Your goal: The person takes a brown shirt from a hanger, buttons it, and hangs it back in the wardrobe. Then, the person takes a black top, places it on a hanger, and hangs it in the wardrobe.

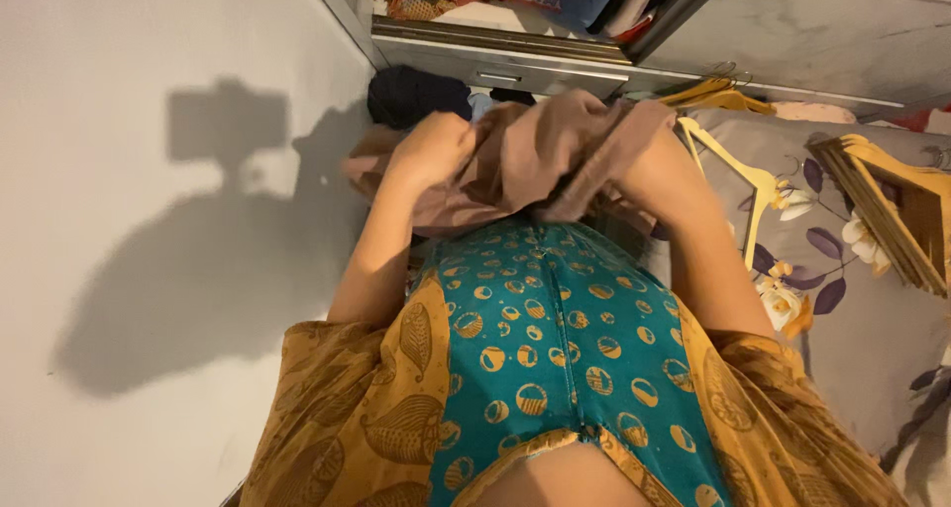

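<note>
A person in a teal and mustard patterned top [535,358] stands over a bed covered by a grey floral sheet [872,319], beside a plain pale wall [129,220], looking down at their own arms. Both arms reach forward and meet at a brownish-pink cloth garment [535,160], bunched at chest height above the near end of the bed. The step in hand looks like gathering or folding this garment. A next move would likely call for finding an edge and pulling the fabric flat, since it is crumpled now. The left hand [431,151] is curled closed, gripping a fold of the cloth. The right hand [644,155] is mostly buried in the fabric; it seems closed on it, though its fingers are hidden. The garment is soft, matte and wrinkled, with loose folds hanging between the hands. Beyond it, an open wardrobe shelf [495,56] holds heaped clothing. Yellow plastic hangers [882,200] lie on the sheet to the right, well apart from the hands.
</note>
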